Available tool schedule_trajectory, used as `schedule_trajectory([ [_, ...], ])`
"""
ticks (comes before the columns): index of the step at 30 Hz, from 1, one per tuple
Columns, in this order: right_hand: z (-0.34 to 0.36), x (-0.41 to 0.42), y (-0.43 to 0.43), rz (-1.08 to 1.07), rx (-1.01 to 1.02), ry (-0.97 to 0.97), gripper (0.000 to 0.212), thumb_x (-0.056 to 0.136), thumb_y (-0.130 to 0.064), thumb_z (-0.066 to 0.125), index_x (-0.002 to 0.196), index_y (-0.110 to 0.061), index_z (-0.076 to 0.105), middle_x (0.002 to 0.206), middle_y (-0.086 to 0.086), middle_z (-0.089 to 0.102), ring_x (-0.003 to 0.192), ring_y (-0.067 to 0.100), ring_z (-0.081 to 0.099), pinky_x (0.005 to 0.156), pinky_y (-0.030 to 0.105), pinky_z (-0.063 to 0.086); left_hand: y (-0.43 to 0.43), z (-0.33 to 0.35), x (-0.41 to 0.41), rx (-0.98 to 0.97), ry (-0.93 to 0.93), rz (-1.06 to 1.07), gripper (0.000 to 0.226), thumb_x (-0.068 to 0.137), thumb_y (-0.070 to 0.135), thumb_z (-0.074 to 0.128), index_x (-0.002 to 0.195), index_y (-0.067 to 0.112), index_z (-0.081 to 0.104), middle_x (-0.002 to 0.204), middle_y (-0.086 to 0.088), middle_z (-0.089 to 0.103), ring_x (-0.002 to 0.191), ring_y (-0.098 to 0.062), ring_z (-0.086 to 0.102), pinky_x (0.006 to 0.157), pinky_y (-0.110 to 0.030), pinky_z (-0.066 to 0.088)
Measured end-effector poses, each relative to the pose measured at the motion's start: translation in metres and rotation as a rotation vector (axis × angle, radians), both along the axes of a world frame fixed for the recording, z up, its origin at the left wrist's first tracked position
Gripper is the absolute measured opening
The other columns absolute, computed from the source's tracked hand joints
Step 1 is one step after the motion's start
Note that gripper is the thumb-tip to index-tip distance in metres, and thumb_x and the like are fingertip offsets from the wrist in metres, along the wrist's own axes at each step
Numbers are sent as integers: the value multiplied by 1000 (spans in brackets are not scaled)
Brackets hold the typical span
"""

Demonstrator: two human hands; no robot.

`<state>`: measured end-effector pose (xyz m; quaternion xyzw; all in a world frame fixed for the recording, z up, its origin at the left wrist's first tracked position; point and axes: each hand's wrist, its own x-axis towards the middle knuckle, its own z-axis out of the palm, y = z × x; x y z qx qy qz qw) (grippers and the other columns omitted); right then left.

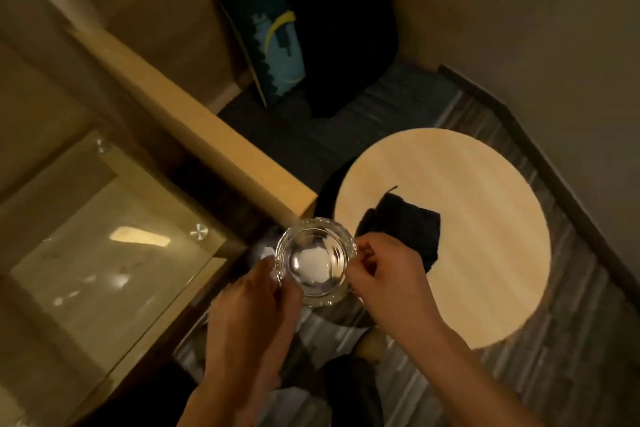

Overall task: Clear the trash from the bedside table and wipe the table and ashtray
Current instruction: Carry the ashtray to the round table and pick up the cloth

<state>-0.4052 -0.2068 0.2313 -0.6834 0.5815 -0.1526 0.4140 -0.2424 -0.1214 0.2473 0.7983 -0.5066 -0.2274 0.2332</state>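
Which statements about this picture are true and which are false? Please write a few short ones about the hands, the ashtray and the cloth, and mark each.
1. The left hand and the right hand both hold the glass ashtray. True.
2. The glass ashtray stands on the round table. False: the hands hold it up, to the left of the table's edge.
3. A dark cloth lies on the round table. True.
4. The glass ashtray is full of cigarette butts. False: no butts show in it.
5. The round table has a glass top. False: its top is light wood.
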Motion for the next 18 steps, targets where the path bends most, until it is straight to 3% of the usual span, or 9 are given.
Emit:
schedule_trajectory([
  [3,-4,-66,-6,-111,41,4,17,88,-10,65,84,-26,67,67,0,68,61,19,67,60,46,56,-24,-15,-55,5,26,-87,28,86,14,74,72,29,55,45,20,33,41,5,51,50,-4,41],
  [5,-9,-107,-11,-190,35,8,18,87,-13,65,81,-29,65,65,-1,68,60,18,67,59,44,56,-44,-29,-90,46,-9,-173,24,93,22,68,74,29,54,49,19,36,37,4,41,41,-10,32],
  [9,-35,-182,-28,-347,19,61,7,84,-16,62,78,-17,66,66,4,69,65,25,67,62,48,55,-86,-63,-158,48,21,-342,25,99,25,59,75,28,51,55,17,45,41,3,40,47,-11,27],
  [13,-73,-241,-49,-451,18,110,9,84,-16,62,79,-9,64,66,9,68,67,31,69,63,50,56,-124,-99,-217,-48,92,-421,26,96,17,61,71,15,54,55,6,47,45,-7,36,49,-26,32],
  [15,-94,-261,-59,-490,39,116,8,85,-14,63,79,-9,64,68,10,68,67,32,69,64,50,57,-138,-120,-236,-59,166,-420,30,93,10,64,67,9,51,50,6,39,42,-9,31,46,-24,25],
  [18,-121,-278,-75,-513,69,128,7,85,-14,63,79,-11,64,68,8,69,69,30,67,64,44,56,-155,-147,-256,-20,238,-390,32,90,13,62,65,16,43,49,11,34,38,-8,33,41,-17,23],
])
